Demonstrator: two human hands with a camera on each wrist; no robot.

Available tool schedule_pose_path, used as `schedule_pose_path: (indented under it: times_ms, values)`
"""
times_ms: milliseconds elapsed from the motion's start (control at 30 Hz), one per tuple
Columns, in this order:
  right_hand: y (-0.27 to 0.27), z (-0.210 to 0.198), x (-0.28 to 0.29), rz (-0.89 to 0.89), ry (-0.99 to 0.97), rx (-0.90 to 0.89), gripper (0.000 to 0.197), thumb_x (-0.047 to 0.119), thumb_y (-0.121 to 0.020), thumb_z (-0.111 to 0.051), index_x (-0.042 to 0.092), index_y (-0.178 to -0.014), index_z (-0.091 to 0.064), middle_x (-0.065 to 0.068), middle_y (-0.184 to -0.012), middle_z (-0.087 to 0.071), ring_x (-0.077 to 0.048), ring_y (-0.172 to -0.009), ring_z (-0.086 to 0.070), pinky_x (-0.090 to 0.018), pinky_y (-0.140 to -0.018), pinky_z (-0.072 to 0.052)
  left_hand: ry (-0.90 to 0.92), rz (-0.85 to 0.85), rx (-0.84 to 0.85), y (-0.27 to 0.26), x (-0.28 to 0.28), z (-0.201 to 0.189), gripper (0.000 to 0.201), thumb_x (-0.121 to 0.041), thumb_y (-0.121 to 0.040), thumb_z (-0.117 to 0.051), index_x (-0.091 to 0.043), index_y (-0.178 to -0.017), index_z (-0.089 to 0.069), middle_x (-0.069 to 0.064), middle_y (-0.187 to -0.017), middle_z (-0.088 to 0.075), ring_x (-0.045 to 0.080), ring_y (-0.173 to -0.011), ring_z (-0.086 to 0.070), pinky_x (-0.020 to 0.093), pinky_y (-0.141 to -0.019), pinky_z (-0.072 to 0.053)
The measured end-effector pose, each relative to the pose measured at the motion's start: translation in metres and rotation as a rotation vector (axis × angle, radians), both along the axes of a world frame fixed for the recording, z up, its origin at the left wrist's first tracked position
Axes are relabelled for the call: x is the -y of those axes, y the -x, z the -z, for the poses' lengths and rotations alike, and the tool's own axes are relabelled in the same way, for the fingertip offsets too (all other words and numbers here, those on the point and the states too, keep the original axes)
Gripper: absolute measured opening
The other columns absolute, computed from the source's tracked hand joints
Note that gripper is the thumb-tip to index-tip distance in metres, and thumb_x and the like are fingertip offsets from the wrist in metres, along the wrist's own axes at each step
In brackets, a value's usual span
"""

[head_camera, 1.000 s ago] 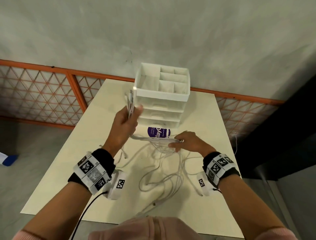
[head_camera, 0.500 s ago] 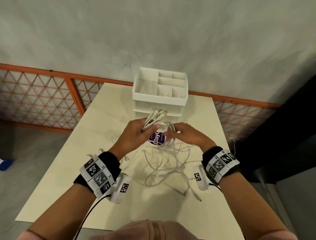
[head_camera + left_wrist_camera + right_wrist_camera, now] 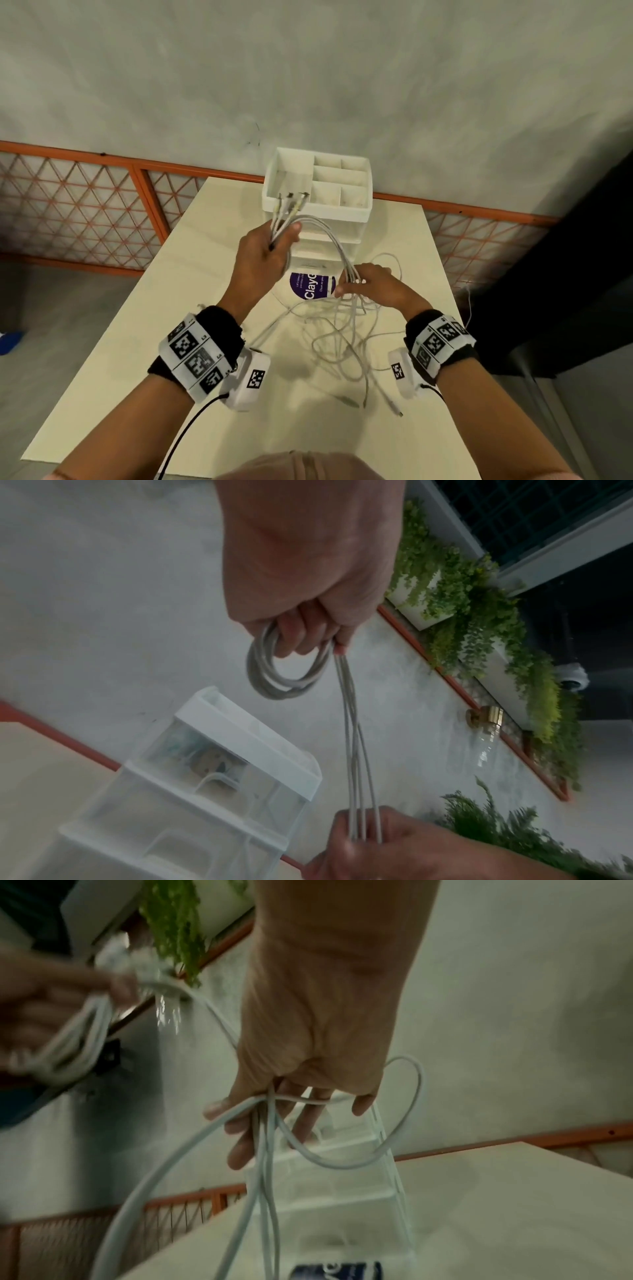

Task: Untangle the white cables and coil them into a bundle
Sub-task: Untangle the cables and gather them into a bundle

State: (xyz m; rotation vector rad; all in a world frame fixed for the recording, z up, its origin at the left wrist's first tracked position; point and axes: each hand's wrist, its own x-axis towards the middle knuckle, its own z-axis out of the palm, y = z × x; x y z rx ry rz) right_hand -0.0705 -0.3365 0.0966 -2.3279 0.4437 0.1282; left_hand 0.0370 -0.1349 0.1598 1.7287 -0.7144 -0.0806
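Gripping coiled white cables in left hand, now raised higher; pinching trailing strands in right hand, now drawn apart, above table.

Each bare forearm wears a black fabric wristband wrapped by a white strap of square black-and-white markers, with a white marker-tagged camera pod beneath trailing a thin black cable; pink sleeves show.

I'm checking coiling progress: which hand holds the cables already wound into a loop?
The left hand: its fingers curl round a small loop of white cables, plug ends sticking up. The right hand only guides straight strands running from it.
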Motion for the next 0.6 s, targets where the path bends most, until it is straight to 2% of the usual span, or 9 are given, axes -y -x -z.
schedule_pose_path:
  times_ms: [33, 100, 200, 333, 367, 433, 500, 533, 600]
  values:
    - [0.002, -0.006, -0.001, -0.007, -0.092, 0.074, 0.022, 0.041, -0.084, -0.064, 0.02, -0.081, -0.071, 0.002, -0.089, -0.073, -0.01, -0.092, -0.063, -0.036, -0.098, -0.038, -0.019, -0.056, 0.001, -0.007, 0.0, 0.003, 0.032, -0.03, -0.093, -0.054, -0.005, -0.078, -0.065, -0.006, -0.046, -0.051, 0.0, -0.042, -0.049, 0.011, -0.046, -0.036]
    - [0.009, -0.021, -0.001, -0.023, -0.275, 0.202, 0.026, 0.028, -0.09, -0.06, 0.005, -0.08, -0.068, -0.001, -0.08, -0.07, -0.004, -0.08, -0.061, -0.02, -0.085, -0.043, -0.055, -0.146, -0.025, -0.023, -0.006, 0.012, 0.033, -0.031, -0.093, -0.054, -0.004, -0.081, -0.068, 0.005, -0.061, -0.057, 0.001, -0.051, -0.054, 0.015, -0.051, -0.037]
    - [0.017, -0.036, 0.007, -0.042, -0.379, 0.269, 0.026, 0.026, -0.095, -0.049, 0.011, -0.079, -0.062, 0.007, -0.07, -0.06, -0.006, -0.076, -0.054, -0.011, -0.077, -0.04, -0.163, -0.168, -0.112, -0.04, -0.016, 0.034, 0.034, -0.033, -0.091, -0.058, -0.002, -0.083, -0.07, 0.008, -0.069, -0.061, 0.024, -0.072, -0.058, 0.028, -0.059, -0.038]
    - [0.014, -0.04, 0.009, -0.047, -0.314, 0.202, 0.031, 0.027, -0.1, -0.039, 0.015, -0.084, -0.062, 0.009, -0.067, -0.053, -0.004, -0.067, -0.049, -0.009, -0.069, -0.04, -0.387, -0.181, -0.131, -0.038, -0.02, 0.06, 0.028, -0.031, -0.084, -0.067, -0.003, -0.089, -0.069, 0.013, -0.077, -0.065, 0.036, -0.086, -0.065, 0.03, -0.067, -0.041]
    - [0.013, -0.038, 0.008, -0.059, -0.249, 0.16, 0.03, 0.027, -0.1, -0.04, 0.015, -0.084, -0.062, 0.007, -0.07, -0.053, -0.005, -0.066, -0.05, -0.01, -0.068, -0.041, -0.422, -0.201, -0.091, -0.033, -0.02, 0.062, 0.029, -0.03, -0.081, -0.07, -0.005, -0.096, -0.066, 0.012, -0.077, -0.065, 0.035, -0.085, -0.065, 0.029, -0.066, -0.041]
    - [0.009, -0.033, 0.005, -0.087, -0.116, 0.072, 0.029, 0.027, -0.099, -0.042, 0.013, -0.084, -0.063, 0.005, -0.072, -0.056, -0.008, -0.066, -0.053, -0.014, -0.066, -0.042, -0.352, -0.165, 0.011, -0.018, -0.018, 0.058, 0.042, -0.028, -0.077, -0.075, -0.009, -0.11, -0.059, 0.003, -0.065, -0.061, 0.026, -0.066, -0.061, 0.028, -0.058, -0.039]
    - [0.005, -0.029, 0.001, -0.093, -0.038, 0.005, 0.03, 0.028, -0.098, -0.045, 0.01, -0.086, -0.065, 0.013, -0.066, -0.059, -0.004, -0.063, -0.054, -0.018, -0.065, -0.042, -0.219, -0.052, 0.081, -0.002, -0.012, 0.048, 0.046, -0.031, -0.078, -0.074, -0.013, -0.117, -0.055, -0.002, -0.06, -0.058, 0.016, -0.053, -0.05, 0.027, -0.053, -0.039]
    - [0.003, -0.029, -0.002, -0.097, -0.026, -0.01, 0.031, 0.028, -0.098, -0.046, 0.008, -0.087, -0.066, 0.017, -0.059, -0.06, 0.001, -0.059, -0.053, -0.018, -0.064, -0.042, -0.19, 0.024, 0.095, 0.004, -0.007, 0.043, 0.045, -0.033, -0.082, -0.07, -0.014, -0.119, -0.055, -0.003, -0.067, -0.062, 0.015, -0.058, -0.052, 0.028, -0.058, -0.042]
    - [-0.001, -0.031, -0.01, -0.128, -0.03, -0.003, 0.032, 0.028, -0.097, -0.048, 0.004, -0.091, -0.067, 0.023, -0.054, -0.061, 0.005, -0.052, -0.053, -0.013, -0.058, -0.04, -0.182, 0.201, 0.105, 0.012, 0.005, 0.038, 0.04, -0.035, -0.089, -0.059, -0.016, -0.123, -0.055, -0.004, -0.096, -0.068, 0.014, -0.084, -0.062, 0.029, -0.079, -0.047]
